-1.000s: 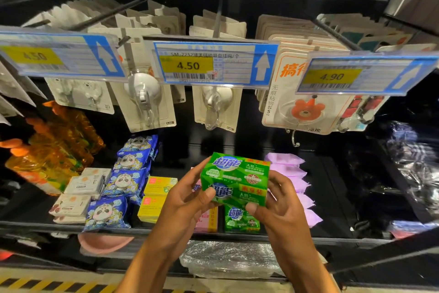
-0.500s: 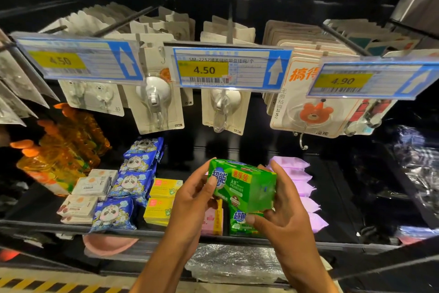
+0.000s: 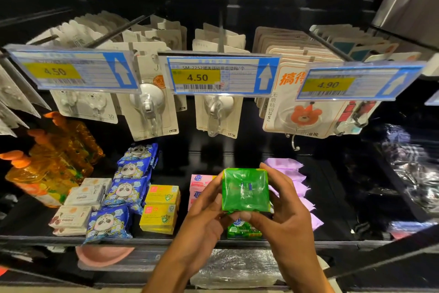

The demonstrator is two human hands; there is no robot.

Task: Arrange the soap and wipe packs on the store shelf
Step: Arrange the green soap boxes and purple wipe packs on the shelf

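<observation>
Together left hand (image 3: 204, 218) and right hand (image 3: 283, 218) grip one green soap pack (image 3: 245, 189) over one shelved pack (image 3: 242, 231)

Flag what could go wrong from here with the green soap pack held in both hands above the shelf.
1. The left hand and right hand pinch the glossy green soap pack by its edges; it could slip and drop past the shelf edge.
2. Its slot looks tight: lowering it may nudge the pink packs or purple packs out of line.
</observation>
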